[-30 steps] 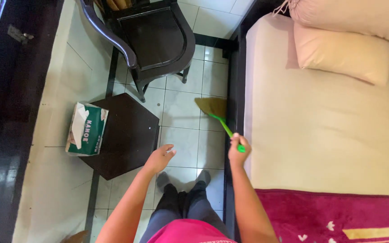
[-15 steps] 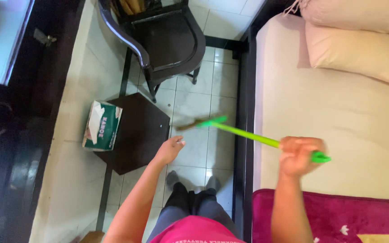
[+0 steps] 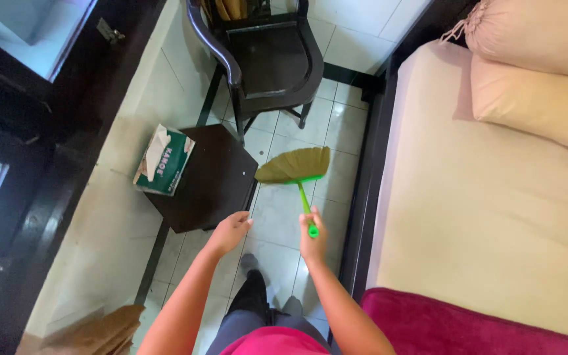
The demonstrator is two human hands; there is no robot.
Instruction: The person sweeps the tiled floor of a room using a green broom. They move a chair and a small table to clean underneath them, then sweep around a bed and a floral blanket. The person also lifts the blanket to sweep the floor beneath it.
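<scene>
Gripping a small green-handled broom [image 3: 299,176] in the right hand [image 3: 312,240], fingers wrapped tight round the bottom end of the handle, with a bit of green poking out past the fist. Fan of tan bristles up at the far end, spread flat over the white floor tiles [image 3: 277,217], right between the dark side table [image 3: 208,179] and the bed [image 3: 494,197]. Can't tell if the bristles actually touch the tiles or just hang above them.

Left hand [image 3: 229,232] empty, fingers loosely spread and half curled, floating just off the near corner of the table. Not holding anything, not touching the broom either.

Green and white tissue box [image 3: 164,160] sitting on the far left edge of the table. Dark wooden chair [image 3: 264,59] just behind the table. Cream pillows [image 3: 534,72] stacked at the head of the bed, red blanket [image 3: 468,325] across the near end. Feet [image 3: 258,283] on the tiles straight below the hands.
</scene>
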